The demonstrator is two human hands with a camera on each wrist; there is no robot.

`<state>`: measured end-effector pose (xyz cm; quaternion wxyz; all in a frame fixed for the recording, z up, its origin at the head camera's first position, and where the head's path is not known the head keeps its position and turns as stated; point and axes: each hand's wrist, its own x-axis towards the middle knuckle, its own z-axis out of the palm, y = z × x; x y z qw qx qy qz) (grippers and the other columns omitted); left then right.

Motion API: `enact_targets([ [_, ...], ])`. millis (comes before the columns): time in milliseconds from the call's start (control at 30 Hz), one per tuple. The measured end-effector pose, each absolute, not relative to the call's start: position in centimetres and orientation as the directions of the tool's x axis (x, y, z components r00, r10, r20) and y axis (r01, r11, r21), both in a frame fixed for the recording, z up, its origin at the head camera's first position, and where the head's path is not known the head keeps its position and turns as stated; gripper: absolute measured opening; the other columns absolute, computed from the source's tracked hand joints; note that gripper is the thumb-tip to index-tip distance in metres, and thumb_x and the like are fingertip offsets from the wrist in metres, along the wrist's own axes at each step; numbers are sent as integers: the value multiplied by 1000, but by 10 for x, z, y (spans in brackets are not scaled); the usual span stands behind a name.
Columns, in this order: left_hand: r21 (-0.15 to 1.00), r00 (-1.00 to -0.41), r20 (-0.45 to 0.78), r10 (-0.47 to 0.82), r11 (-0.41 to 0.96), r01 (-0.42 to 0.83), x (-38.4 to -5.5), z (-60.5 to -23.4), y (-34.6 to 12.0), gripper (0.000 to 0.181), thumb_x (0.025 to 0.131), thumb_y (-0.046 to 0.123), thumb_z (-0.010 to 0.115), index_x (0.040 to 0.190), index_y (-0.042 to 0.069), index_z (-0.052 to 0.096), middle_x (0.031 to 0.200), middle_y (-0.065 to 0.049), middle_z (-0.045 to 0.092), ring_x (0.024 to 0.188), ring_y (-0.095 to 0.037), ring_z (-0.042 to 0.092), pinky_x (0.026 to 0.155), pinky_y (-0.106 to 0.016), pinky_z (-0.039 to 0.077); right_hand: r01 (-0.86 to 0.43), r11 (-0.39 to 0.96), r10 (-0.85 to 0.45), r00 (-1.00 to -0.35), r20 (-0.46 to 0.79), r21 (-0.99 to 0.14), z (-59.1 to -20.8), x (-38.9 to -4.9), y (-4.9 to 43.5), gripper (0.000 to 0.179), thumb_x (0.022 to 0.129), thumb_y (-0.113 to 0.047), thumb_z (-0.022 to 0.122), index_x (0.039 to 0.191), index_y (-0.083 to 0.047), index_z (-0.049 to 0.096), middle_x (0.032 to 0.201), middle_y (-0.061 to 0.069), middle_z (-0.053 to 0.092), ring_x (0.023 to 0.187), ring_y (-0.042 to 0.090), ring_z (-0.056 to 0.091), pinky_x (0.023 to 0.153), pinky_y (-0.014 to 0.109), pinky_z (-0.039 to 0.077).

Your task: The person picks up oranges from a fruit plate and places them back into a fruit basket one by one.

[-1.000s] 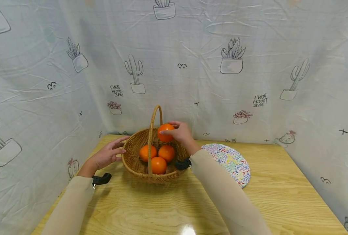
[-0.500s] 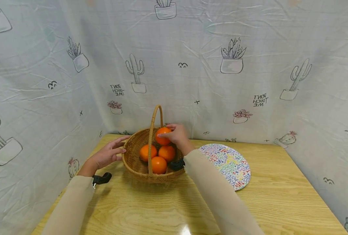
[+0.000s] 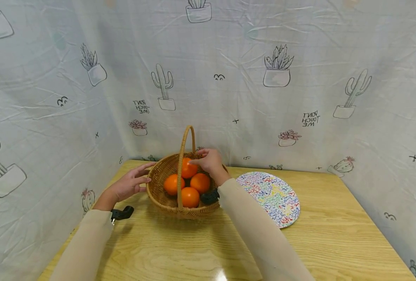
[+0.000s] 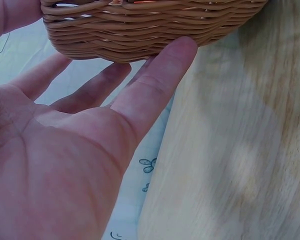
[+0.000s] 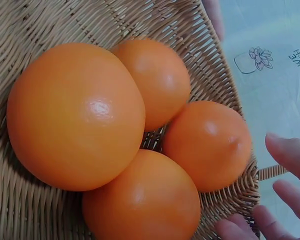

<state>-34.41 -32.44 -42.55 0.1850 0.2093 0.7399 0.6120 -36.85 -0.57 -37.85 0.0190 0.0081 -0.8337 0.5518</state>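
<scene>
Several smooth, glossy oranges lie together in a wicker basket (image 3: 166, 205) with a tall arched handle (image 3: 180, 183). The rearmost orange (image 3: 188, 169) sits against the others, partly behind the handle. My right hand (image 3: 211, 162) is over the basket's back right rim, its thumb overlapping that orange in the head view. In the right wrist view its fingers (image 5: 292, 157) are spread apart beside the oranges, with nothing between them. My left hand (image 3: 127, 184) rests against the basket's left side, fingers extended; in the left wrist view one fingertip (image 4: 182, 50) touches the outer weave.
A round mat (image 3: 274, 199) with multicoloured scribbles lies on the wooden table (image 3: 180, 246) to the right of the basket. Behind and beside the table hangs a pale cloth (image 3: 229, 105) printed with potted plants. Black wrist mounts (image 3: 122, 213) project from the sleeves.
The orange in my right hand has moved left and down into the basket, and the fingers have let go of it. One orange has shifted slightly left. My left hand has stayed in place.
</scene>
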Motion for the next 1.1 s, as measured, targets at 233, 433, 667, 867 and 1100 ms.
enact_targets([
  [233,983,-846,-29,533,167,72,-344,-425,-324,72,106,10,52,166,11,13,168,-26,17,144,-42,42,103,-52,53,-38,387,-84,-996,6,-921,-379,-366,4,50,83,-20,87,128,-5,71,134,16,66,125,34,60,102,45,54],
  [433,979,-849,-34,527,190,79,-343,-424,-324,72,106,10,53,166,11,13,167,-28,16,145,-50,36,99,-46,57,-46,347,-150,-989,-8,-937,-376,-363,17,53,85,-20,85,133,-3,68,133,18,67,124,34,62,103,46,54],
  [667,939,-864,-33,502,312,145,-342,-416,-322,69,106,14,54,165,11,18,163,-32,20,141,-55,40,97,-49,57,-47,291,-197,-980,-12,-956,-367,-354,38,53,90,-21,80,137,-2,64,139,20,62,123,34,62,107,51,51],
  [867,879,-891,-18,453,432,202,-342,-409,-315,66,107,24,55,164,14,24,164,-26,27,144,-49,41,105,-55,51,-103,297,-204,-978,42,-949,-361,-346,62,49,93,-24,78,138,-9,65,142,20,60,127,34,60,108,51,50],
  [1100,776,-913,74,402,551,306,-341,-402,-305,64,107,29,55,163,15,27,166,-21,27,149,-51,29,112,-70,36,-137,324,-146,-985,94,-936,-363,-332,100,48,94,-31,76,138,-14,65,141,15,62,133,32,57,112,53,45],
])
